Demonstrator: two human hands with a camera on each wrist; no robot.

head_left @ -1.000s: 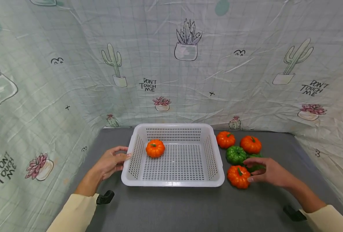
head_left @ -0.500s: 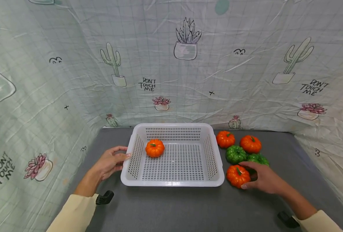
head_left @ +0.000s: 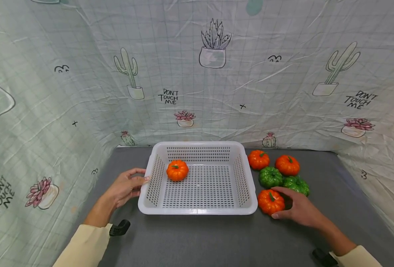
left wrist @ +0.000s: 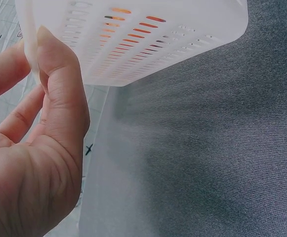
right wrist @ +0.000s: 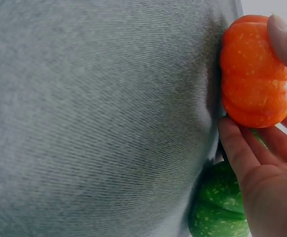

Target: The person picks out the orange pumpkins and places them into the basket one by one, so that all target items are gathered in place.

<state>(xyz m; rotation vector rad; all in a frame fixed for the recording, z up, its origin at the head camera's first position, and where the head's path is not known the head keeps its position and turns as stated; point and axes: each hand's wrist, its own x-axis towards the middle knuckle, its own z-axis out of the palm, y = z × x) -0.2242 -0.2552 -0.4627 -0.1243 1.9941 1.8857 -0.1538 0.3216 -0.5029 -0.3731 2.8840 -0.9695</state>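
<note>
My left hand point(head_left: 126, 187) pinches the left rim of a white plastic basket point(head_left: 198, 211); in the left wrist view the thumb point(left wrist: 61, 74) lies on the rim's near side. Inside the basket, toward its left, sits a small orange pumpkin point(head_left: 177, 170). Just outside the basket's right wall, my right hand point(head_left: 298, 207) holds another orange pumpkin point(head_left: 271, 202) between thumb and fingers. The right wrist view shows this held pumpkin point(right wrist: 257, 74) close to the table surface; whether it is lifted I cannot tell. A green pumpkin point(right wrist: 220, 202) lies beside those fingers.
Behind the right hand, two green pumpkins point(head_left: 271, 177) and two more orange pumpkins point(head_left: 287, 165) stand in a cluster right of the basket. A dark grey cloth point(head_left: 197, 241) covers the table. Printed curtains point(head_left: 190, 81) hang at the back and sides.
My right hand has moved left and closed round the front orange pumpkin, which has shifted slightly left toward the basket. The left hand stays on the basket rim.
</note>
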